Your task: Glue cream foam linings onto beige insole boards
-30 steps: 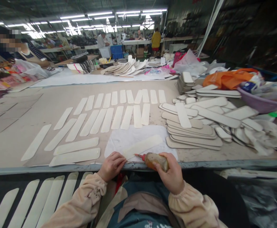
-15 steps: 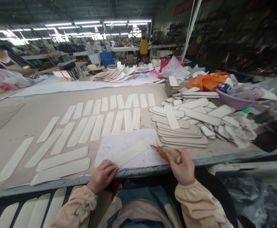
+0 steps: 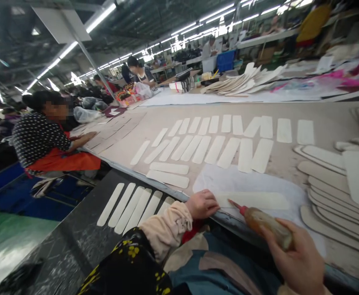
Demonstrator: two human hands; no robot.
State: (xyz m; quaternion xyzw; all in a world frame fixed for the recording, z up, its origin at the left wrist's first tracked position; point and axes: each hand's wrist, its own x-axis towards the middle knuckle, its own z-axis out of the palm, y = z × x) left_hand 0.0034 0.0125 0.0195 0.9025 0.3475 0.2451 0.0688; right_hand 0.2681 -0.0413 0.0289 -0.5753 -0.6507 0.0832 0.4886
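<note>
Grasping a squeeze bottle in the right hand, at 4 o'clock from the pale strip, with fingers and thumb around the body and the red nozzle aimed towards 10 o'clock over the strip near its left end; hard to tell whether touching or just above. Bunching the left hand at 9 o'clock against that same end; impossible to tell, given the hidden fingertips, whether pinching or merely pressing. Find the strip flat on a white sheet, beside the near edge of the surface, lengthwise from 9 to 3 o'clock. See rows of similar strips towards 11 o'clock, a stack of dark-edged panels at 3 o'clock, more strips on a lower dark surface at 9 o'clock, and a seated co-worker farther off at 10 o'clock. Judge the step in hand as bottle work on this one strip, probably at the left end; too small to make out any bead or line. For the next move, likely calling for a light, even squeeze, a low nozzle and steady holding against sliding.
</note>
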